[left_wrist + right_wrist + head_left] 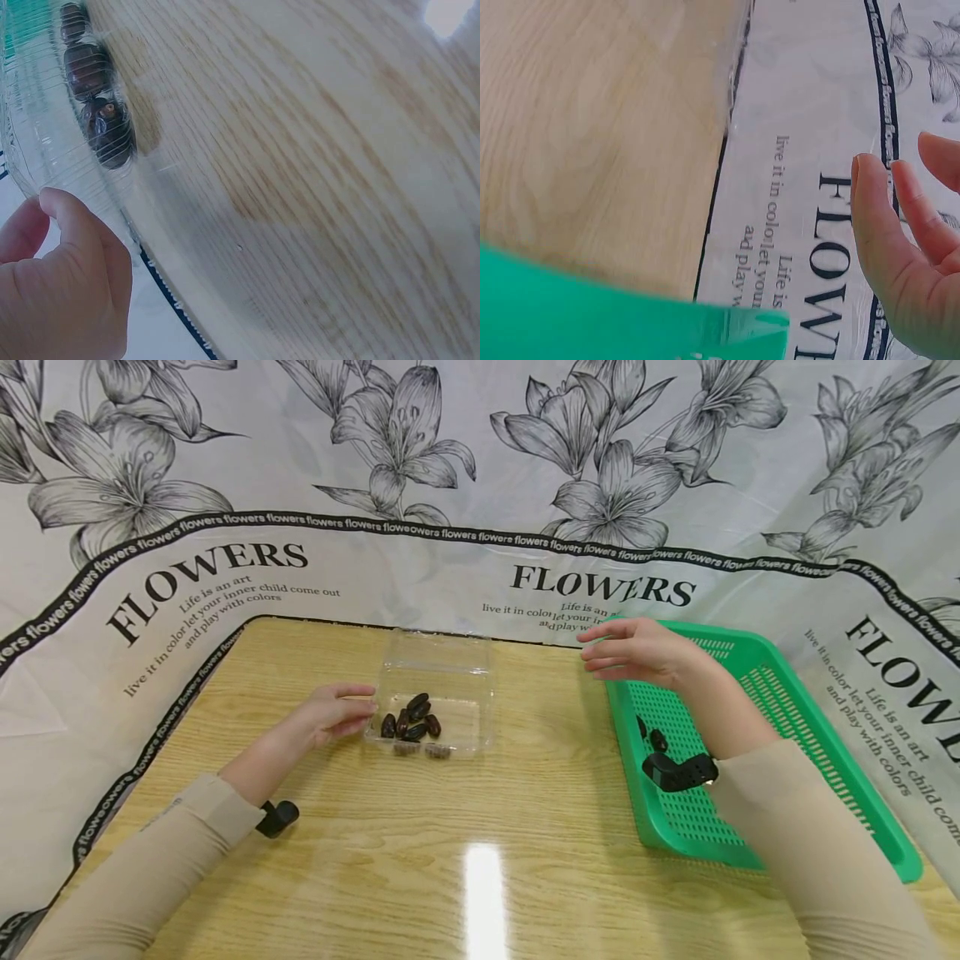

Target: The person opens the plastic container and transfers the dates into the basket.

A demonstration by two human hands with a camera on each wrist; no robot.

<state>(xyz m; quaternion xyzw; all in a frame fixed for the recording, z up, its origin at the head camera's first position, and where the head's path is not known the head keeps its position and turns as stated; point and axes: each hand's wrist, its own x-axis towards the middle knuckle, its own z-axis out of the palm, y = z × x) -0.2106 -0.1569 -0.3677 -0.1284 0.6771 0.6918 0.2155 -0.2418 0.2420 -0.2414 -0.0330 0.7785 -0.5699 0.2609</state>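
Note:
A clear plastic clamshell box (480, 714) stands on the table with its lid (438, 652) folded back. Several dark brown dates (416, 710) lie toward the left of it; in the left wrist view, some dates (88, 71) show through the ribbed wall. My left hand (339, 714) pinches the box's left edge, and in the left wrist view the left hand (71, 277) has thumb and finger at the rim. Above the far left corner of a green basket (825, 727) my right hand (637, 652) is raised with fingers extended, holding nothing. The right wrist view shows the right hand's (907, 247) fingers apart.
At least two dates (658, 741) lie in the basket, partly hidden by the right wrist's black strap (678, 772). A flower-printed cloth (420, 543) hangs behind the wooden table (360, 860) and along its sides. The basket's raised rim (615, 315) stands near the right hand.

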